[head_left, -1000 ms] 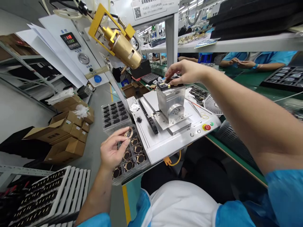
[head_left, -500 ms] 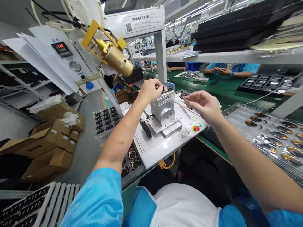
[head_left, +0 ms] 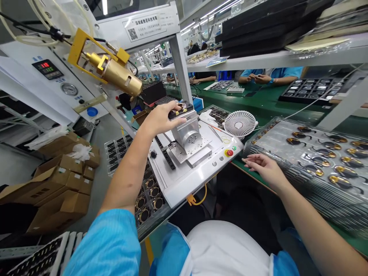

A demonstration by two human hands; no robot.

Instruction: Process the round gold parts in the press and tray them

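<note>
My left hand (head_left: pixel 163 119) rests at a black fixture (head_left: pixel 184 109) with small gold-coloured knobs, on top of a silver metal block (head_left: pixel 186 128). Its thumb lies along the block's near side, apart from the fingers, which reach over the fixture and are partly hidden. My right hand (head_left: pixel 266 168) hovers by the right front corner of the white machine base (head_left: pixel 184 182), left of a stack of clear trays. Thumb and fingertips are drawn together there; anything between them is too small to make out.
A brass-coloured cylinder (head_left: pixel 120 76) on a yellow bracket hangs above left. Right of the block stands a white fan (head_left: pixel 240 123). Clear trays (head_left: pixel 276 140) hold round parts with dark tails. A red button (head_left: pixel 229 152) sits on the base's front edge. A co-worker's hands (head_left: pixel 258 78) show across the bench.
My right hand has drawn away from beside the metal block, down and to the right, uncovering the fan. My left hand's thumb has spread down along the block. The view has shifted right.
</note>
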